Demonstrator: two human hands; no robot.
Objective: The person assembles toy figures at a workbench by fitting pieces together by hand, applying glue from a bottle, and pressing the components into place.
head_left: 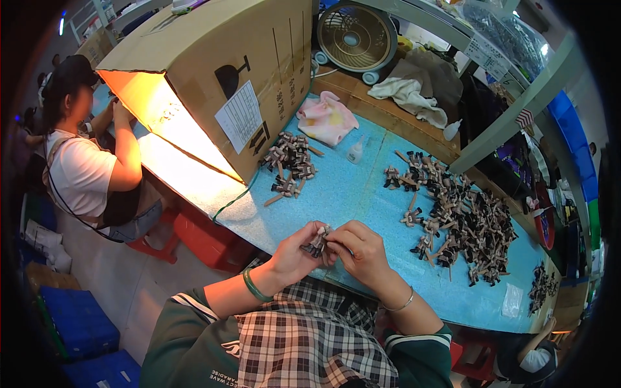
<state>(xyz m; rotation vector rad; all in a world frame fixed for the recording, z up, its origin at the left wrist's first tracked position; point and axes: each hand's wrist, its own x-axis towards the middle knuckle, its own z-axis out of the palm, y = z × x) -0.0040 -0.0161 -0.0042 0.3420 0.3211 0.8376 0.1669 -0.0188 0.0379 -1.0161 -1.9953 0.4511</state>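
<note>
Close to the table's near edge, my left hand (pixel 291 257) grips a small figurine (pixel 315 244) in dark and pale brown colours. My right hand (pixel 359 251) meets it from the other side, fingertips pinched against the figurine; whether they also hold a tiny part is hidden. A large heap of similar figurines (pixel 462 216) covers the right of the blue table mat (pixel 352 207). Ahead and to the left lies a smaller pile of figurines (pixel 289 161), some with brown stick-like pieces. Beyond my hands a small white dropper bottle (pixel 355 151) stands upright.
A big cardboard box (pixel 239 71), lit inside, stands at the left. Behind it sits a co-worker (pixel 90 149). A pink cloth (pixel 327 118) and a fan (pixel 357 37) are at the back. A metal post (pixel 517 103) rises at right; a clear bag (pixel 512 300) lies near the right edge.
</note>
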